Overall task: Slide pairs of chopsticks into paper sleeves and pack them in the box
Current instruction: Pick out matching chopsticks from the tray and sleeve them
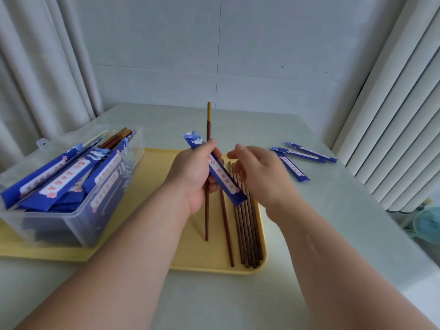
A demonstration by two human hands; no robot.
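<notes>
1. The clear box [71, 232] stands at the left end of the yellow tray [190, 253]. It is already crowded with sleeved pairs [64, 172], so much of the packing looks done.
2. The left hand [192, 177] is curled round two things at once: one chopstick [208, 125] held upright, and a blue paper sleeve [223, 177] slanting across it. The stick is not inside the sleeve.
3. Loose chopsticks [247, 229] lie side by side on the tray below the hands, one a little apart to the left.
4. The right hand [259, 172] hovers just beside the sleeve, fingers loosely bent and holding nothing.
5. Spare sleeves [300, 156] lie on the worktop [333, 234], right of the tray.
6. The step in hand seems to be making up a pair. Next, the right hand likely needs a second stick from the tray. Both tips must then be lined up with the sleeve's mouth before sliding in.
</notes>
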